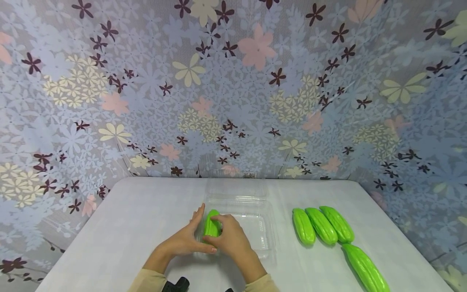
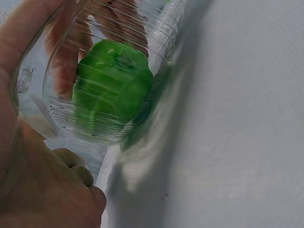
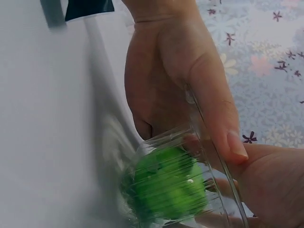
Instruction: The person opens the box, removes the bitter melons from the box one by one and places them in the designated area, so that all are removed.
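Observation:
A clear plastic container (image 1: 251, 227) sits open on the table, its lid (image 1: 236, 187) folded back towards the wall. At its left end lies a glossy, ridged green toy cucumber (image 1: 212, 224), also seen through the plastic wall in both wrist views. My right hand (image 1: 232, 235) reaches in from above and grips this cucumber between thumb and fingers. Around the container's near left corner my left hand (image 1: 182, 240) is spread, fingers extended along the left side, thumb across the near side. In the left wrist view, that thumb lies along the rim (image 2: 20, 61).
On the right side of the table, three similar green cucumbers (image 1: 321, 225) lie side by side. Another one (image 1: 366, 268) lies closer to the near right edge. The white-covered table (image 1: 120, 227) ends at a flower-patterned wall (image 1: 233, 101).

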### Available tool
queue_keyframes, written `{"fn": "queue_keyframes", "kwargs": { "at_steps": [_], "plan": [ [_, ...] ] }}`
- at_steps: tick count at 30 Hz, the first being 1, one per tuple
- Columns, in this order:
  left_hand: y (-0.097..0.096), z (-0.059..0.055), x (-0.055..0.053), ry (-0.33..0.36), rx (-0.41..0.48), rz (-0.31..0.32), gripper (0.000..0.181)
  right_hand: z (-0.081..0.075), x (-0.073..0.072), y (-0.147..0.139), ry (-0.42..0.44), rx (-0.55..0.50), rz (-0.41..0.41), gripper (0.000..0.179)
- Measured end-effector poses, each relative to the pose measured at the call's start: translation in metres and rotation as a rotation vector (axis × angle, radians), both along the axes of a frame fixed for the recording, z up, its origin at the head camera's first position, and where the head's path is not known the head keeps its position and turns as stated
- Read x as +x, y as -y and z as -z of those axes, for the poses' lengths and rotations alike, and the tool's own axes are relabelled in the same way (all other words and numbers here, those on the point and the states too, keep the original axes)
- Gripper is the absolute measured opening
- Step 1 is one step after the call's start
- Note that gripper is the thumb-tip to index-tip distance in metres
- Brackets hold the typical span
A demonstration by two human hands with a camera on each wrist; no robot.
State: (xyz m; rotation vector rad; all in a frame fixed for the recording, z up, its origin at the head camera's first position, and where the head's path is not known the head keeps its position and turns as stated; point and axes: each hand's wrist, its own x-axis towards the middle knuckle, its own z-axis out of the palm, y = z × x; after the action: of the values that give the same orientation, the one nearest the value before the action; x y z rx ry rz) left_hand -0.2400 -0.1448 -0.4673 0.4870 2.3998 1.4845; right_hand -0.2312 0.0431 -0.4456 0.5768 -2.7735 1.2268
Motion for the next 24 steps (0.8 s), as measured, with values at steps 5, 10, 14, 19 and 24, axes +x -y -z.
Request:
{"fn": "queue_keyframes", "kwargs": {
  "at_steps": [5,10,14,19,24],
  "plan": [
    [0.0,0.0007,-0.0002,-0.01,0.002,0.007,0.135,0.0002,0.0013,0.0025,-0.015,0.023,0.028,0.063],
    [0.0002,0.0016,-0.0009,-0.012,0.006,0.015,0.135,0.0007,0.0005,0.0023,-0.004,0.009,0.033,0.062],
    [0.0001,0.0014,-0.001,-0.004,0.004,0.011,0.134,0.0006,0.0009,0.0008,0.02,-0.024,0.032,0.062],
    [-0.0005,0.0005,-0.0005,-0.003,0.0,0.001,0.135,-0.0007,0.0018,-0.0014,0.041,-0.073,0.033,0.062],
    [-0.0011,-0.0005,0.0005,-0.003,-0.001,-0.007,0.135,-0.0005,0.0017,-0.0022,0.039,-0.084,0.05,0.061]
  ]
}}
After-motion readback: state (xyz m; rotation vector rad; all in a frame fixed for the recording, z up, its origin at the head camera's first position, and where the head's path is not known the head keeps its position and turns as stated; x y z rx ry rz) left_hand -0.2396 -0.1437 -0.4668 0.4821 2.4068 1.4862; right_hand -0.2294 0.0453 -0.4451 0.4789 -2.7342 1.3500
